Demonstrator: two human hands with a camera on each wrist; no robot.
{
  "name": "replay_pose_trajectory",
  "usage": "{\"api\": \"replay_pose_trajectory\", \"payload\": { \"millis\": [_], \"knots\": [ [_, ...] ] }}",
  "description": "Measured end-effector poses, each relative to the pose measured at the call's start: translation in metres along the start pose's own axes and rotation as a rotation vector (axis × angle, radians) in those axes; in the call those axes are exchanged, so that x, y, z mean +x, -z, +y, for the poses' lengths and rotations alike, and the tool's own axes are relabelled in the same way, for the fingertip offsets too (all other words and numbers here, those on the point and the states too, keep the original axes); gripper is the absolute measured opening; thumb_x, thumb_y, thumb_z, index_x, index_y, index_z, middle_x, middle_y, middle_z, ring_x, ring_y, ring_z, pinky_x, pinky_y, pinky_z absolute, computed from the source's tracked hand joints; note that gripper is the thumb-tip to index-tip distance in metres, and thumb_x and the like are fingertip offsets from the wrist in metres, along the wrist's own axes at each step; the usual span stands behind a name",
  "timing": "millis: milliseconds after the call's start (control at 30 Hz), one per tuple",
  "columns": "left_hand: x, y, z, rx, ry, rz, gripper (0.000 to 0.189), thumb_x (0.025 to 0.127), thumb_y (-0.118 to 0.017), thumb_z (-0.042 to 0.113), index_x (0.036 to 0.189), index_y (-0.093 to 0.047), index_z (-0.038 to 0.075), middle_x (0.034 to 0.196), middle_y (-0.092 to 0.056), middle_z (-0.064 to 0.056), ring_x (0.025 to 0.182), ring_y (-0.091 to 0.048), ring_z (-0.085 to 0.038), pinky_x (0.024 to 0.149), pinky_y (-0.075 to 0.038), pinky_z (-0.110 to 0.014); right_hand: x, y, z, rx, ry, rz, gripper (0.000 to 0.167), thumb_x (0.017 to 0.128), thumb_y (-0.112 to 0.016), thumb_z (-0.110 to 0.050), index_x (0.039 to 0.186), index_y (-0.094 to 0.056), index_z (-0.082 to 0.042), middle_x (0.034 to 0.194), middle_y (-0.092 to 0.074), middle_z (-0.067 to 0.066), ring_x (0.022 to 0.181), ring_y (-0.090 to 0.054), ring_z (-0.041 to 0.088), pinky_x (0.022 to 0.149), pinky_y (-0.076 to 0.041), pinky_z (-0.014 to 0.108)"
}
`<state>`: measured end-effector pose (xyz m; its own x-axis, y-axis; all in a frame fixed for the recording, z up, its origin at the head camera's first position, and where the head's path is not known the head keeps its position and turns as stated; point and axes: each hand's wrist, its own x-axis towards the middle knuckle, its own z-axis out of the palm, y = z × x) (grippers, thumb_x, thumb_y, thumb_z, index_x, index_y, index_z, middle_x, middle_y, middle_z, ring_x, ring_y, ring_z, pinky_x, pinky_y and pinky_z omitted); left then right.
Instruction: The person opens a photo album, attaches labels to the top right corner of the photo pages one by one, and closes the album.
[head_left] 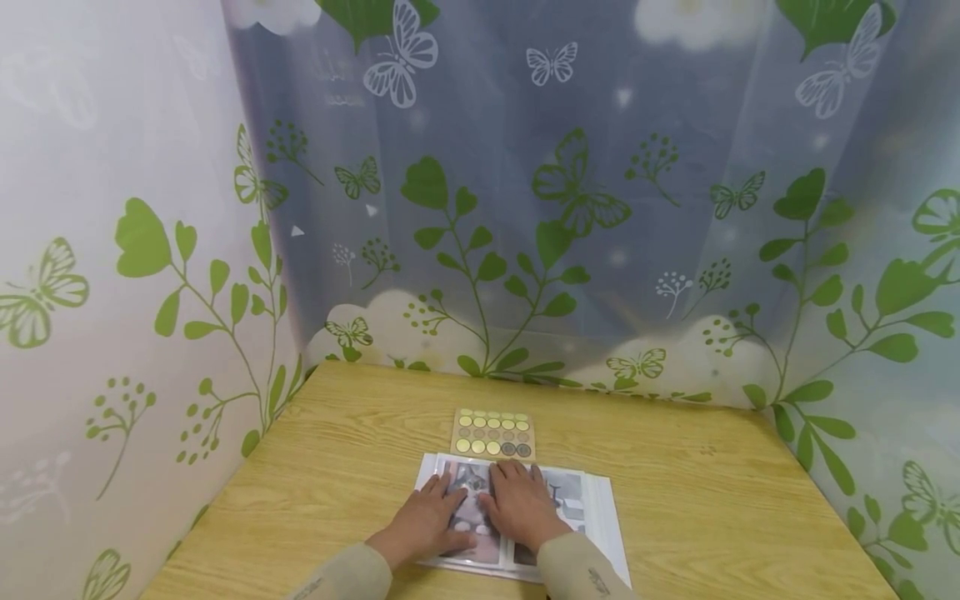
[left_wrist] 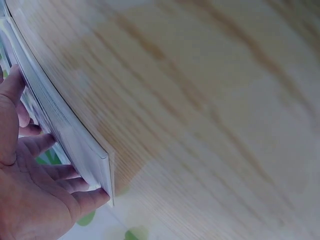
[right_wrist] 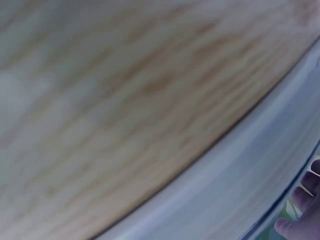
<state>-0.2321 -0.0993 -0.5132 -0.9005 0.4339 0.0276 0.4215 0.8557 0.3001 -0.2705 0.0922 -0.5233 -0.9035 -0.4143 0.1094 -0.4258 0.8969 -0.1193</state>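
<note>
A photo album [head_left: 596, 500] with clear sleeves and white page edges lies open on the wooden table. Its left picture [head_left: 471, 492] shows a grey animal; the other picture [head_left: 572, 500] is partly covered by a hand. My left hand [head_left: 426, 523] rests on the left picture with its fingers spread. In the left wrist view, the left hand's fingertips [left_wrist: 102, 196] touch the album along its edge. My right hand [head_left: 523, 504] lies on the album near the middle, fingers extended. Only some fingers [right_wrist: 304, 196] of it show in the right wrist view, beside the thick white album edge [right_wrist: 210, 195].
Just behind the album is a tan card [head_left: 492, 434] with rows of round yellow and dark coin-like discs. The wooden table [head_left: 675, 467] extends to both sides. Curtains [head_left: 480, 208] with green leaves and butterflies enclose its back and sides.
</note>
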Motion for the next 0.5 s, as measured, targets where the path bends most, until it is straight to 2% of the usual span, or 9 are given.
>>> {"api": "replay_pose_trajectory", "payload": {
  "millis": [300, 500],
  "knots": [
    [-0.001, 0.001, 0.003, -0.019, -0.005, -0.005, 0.079, 0.085, -0.07, 0.054, 0.141, -0.052, 0.002, 0.15, -0.037, -0.03, 0.136, -0.036, -0.05, 0.105, -0.035, -0.065, 0.0, 0.005, -0.013, 0.006, 0.024, -0.073, 0.063, 0.102, -0.045, -0.049, 0.146, -0.046, -0.004, 0.151, -0.042, 0.016, 0.141, -0.036, 0.035, 0.115, -0.021, 0.061],
    [-0.001, 0.003, 0.002, -0.012, 0.004, -0.009, 0.079, 0.084, -0.071, 0.053, 0.141, -0.052, 0.002, 0.15, -0.037, -0.03, 0.136, -0.036, -0.05, 0.105, -0.035, -0.065, -0.002, 0.004, -0.018, -0.004, 0.033, -0.063, 0.064, 0.101, -0.046, -0.05, 0.145, -0.047, -0.004, 0.151, -0.042, 0.018, 0.14, -0.037, 0.035, 0.115, -0.023, 0.061]
  ]
}}
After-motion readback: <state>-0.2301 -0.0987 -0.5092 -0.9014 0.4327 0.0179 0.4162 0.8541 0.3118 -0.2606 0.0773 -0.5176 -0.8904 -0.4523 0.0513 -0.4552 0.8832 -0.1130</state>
